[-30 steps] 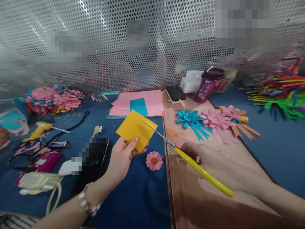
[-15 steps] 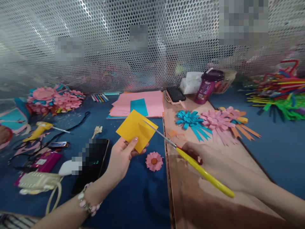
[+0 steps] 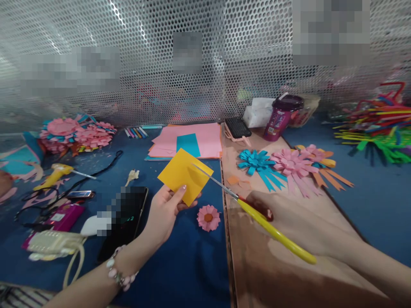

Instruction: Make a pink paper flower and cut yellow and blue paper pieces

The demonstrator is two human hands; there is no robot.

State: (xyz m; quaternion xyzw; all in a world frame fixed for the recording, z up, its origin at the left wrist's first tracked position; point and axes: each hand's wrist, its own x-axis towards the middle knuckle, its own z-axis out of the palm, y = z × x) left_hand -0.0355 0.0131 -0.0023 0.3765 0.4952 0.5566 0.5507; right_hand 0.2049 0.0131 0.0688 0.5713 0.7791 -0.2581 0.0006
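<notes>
Pinched between the thumb and fingers of my left hand (image 3: 167, 203) is a yellow square of paper (image 3: 180, 171), held up with one corner pointing toward me. My right hand (image 3: 276, 218) grips scissors (image 3: 269, 229) with yellow handles and red near the pivot. Their thin metal blades reach over the right half of the paper; I cannot tell whether they touch it. Below the paper lies a small pink paper flower (image 3: 208, 218) with a brown centre. Behind it, a blue paper rectangle (image 3: 189, 144) rests on a stack of pink sheets (image 3: 208, 137).
Blue (image 3: 253, 160) and pink ribbon-tailed paper flowers (image 3: 290, 162) lie on the right. Behind them stand a purple cup (image 3: 281, 119) and a tissue pack (image 3: 258, 113). On the left are a phone (image 3: 128, 222), a yellow glue gun (image 3: 54, 175), cables and a pink flower pile (image 3: 77, 132).
The view has shifted very slightly. Both hands, the yellow paper and the scissors keep nearly the same pose. At the far left edge, another person's hand has moved a little.
</notes>
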